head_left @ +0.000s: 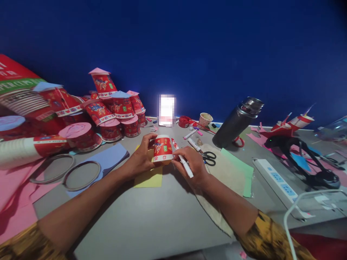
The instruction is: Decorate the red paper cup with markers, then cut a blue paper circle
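Note:
My left hand (141, 157) is closed round the left side of a red printed paper cup (162, 144), raised above the table. A white marker pen (187, 169) lies in my right hand (193, 162), slanting down to the right. The right fingertips are at the cup's right edge, where a piece of its red printed side seems to stand away. Whether the marker's tip touches the cup is hidden by the fingers. Beneath the cup is a sheet of yellow paper (149, 179). Black-handled scissors (210, 159) lie right of my right hand.
Red paper cups with paper tops (112, 104) are piled at the left, near two metal rings (82, 176) on blue paper (115, 153). A lit phone (166, 110) stands at the back. To the right are a dark flask (235, 122), green paper (238, 169) and a power strip (276, 180).

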